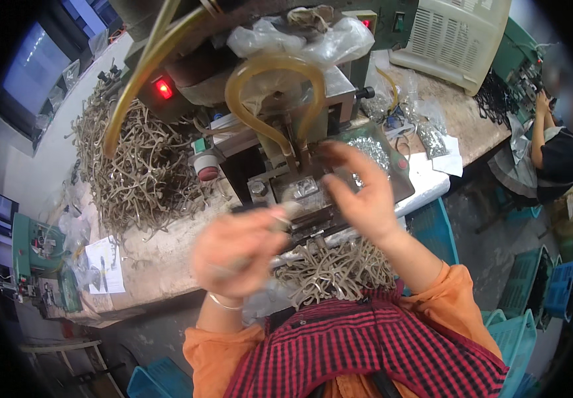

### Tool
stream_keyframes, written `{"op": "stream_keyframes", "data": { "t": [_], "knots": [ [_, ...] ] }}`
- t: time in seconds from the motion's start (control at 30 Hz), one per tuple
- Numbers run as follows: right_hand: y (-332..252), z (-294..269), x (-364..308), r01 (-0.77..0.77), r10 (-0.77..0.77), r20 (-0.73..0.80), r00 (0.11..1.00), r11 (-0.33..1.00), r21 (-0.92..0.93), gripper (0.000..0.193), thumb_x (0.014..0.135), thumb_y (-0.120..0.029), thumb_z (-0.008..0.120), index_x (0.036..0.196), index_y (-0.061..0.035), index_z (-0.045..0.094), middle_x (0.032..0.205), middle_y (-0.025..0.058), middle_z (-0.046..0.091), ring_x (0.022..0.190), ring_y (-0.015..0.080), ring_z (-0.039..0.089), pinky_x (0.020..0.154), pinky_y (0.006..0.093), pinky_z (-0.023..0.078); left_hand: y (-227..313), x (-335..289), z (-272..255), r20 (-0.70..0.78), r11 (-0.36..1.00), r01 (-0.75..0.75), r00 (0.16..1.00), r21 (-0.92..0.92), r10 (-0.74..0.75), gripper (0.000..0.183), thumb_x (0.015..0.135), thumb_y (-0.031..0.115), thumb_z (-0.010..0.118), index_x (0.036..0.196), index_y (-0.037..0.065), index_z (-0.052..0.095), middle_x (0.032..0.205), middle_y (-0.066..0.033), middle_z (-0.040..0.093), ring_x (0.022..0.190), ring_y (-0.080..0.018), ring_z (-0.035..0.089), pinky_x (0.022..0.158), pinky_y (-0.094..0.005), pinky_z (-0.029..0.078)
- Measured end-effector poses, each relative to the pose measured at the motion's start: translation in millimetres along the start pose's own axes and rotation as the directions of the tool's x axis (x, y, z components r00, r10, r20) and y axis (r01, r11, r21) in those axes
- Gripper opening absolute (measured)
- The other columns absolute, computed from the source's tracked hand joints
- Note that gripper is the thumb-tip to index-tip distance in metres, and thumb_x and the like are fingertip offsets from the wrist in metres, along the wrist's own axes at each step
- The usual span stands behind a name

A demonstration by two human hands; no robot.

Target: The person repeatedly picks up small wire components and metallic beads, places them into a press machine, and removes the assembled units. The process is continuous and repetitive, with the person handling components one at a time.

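My left hand, smeared by motion, is closed around a grey branched metal part. One end of it points at the small metal fixture of the bench machine. My right hand hovers just right of the fixture and beside the machine's upright tool, thumb and forefinger apart; its fingertips are blurred, and I see nothing in them. Just below the machine, against my checked apron, lies a pile of similar metal parts.
A large heap of metal parts covers the bench at left. Small shiny pieces lie on a green tray right of the machine. A yellow hose loops over the tool. Teal baskets stand at right, where another person sits.
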State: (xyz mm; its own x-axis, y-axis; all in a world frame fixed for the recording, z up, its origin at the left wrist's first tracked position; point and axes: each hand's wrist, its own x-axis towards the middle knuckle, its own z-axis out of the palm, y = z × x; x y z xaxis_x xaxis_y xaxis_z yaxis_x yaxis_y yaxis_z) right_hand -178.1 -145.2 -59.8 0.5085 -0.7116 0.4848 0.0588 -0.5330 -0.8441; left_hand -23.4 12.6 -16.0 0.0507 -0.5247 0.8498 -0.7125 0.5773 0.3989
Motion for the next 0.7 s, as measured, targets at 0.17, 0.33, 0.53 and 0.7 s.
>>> {"op": "stream_keyframes", "data": {
  "t": [0.17,0.33,0.53,0.7],
  "knots": [
    [94.6,-47.1,-13.1,-0.030,-0.033,-0.062,0.998,0.600,-0.800,0.019,0.076,-0.012,0.076,0.094,-0.0075,0.072,0.130,0.0207,0.061,0.134,0.0398,0.047,0.101,0.0498,0.047,6.1,-7.1,30.1,0.252,0.897,-0.296,0.943,0.329,0.219,0.018,0.076,0.006,0.080,0.086,0.009,0.065,0.105,-0.0070,0.073,0.059,-0.0122,0.052,0.052,-0.0255,0.046],
    [108.2,-51.8,-2.8,0.017,-0.102,-0.078,0.992,0.710,-0.704,0.012,0.076,-0.013,0.076,0.084,-0.0068,0.070,0.115,0.0166,0.067,0.119,0.0370,0.057,0.095,0.0458,0.049,10.8,3.8,34.9,0.375,0.916,-0.240,0.920,0.322,0.110,0.021,0.072,0.004,0.082,0.087,0.007,0.068,0.095,-0.0069,0.073,0.060,-0.0174,0.058,0.052,-0.0289,0.048],
    [135.9,-52.7,-12.9,-0.142,-0.029,-0.331,0.943,0.864,-0.483,0.010,0.081,-0.010,0.068,0.089,-0.0044,0.072,0.094,0.0179,0.069,0.093,0.0369,0.065,0.083,0.0448,0.052,17.3,15.3,41.3,0.414,0.948,-0.132,0.910,0.291,0.000,0.016,0.076,0.002,0.081,0.085,0.005,0.069,0.092,-0.0102,0.074,0.069,-0.0230,0.067,0.058,-0.0324,0.051],
    [77.0,-41.1,-3.2,0.053,-0.156,-0.173,0.973,0.873,-0.486,0.016,0.080,-0.005,0.062,0.093,-0.0052,0.071,0.094,0.0157,0.068,0.095,0.0358,0.063,0.084,0.0466,0.051,2.0,5.1,42.8,0.346,0.956,-0.209,0.929,0.205,0.129,0.021,0.085,0.002,0.072,0.105,0.004,0.070,0.096,-0.0116,0.074,0.079,-0.0226,0.070,0.071,-0.0328,0.057]
  ]
}}
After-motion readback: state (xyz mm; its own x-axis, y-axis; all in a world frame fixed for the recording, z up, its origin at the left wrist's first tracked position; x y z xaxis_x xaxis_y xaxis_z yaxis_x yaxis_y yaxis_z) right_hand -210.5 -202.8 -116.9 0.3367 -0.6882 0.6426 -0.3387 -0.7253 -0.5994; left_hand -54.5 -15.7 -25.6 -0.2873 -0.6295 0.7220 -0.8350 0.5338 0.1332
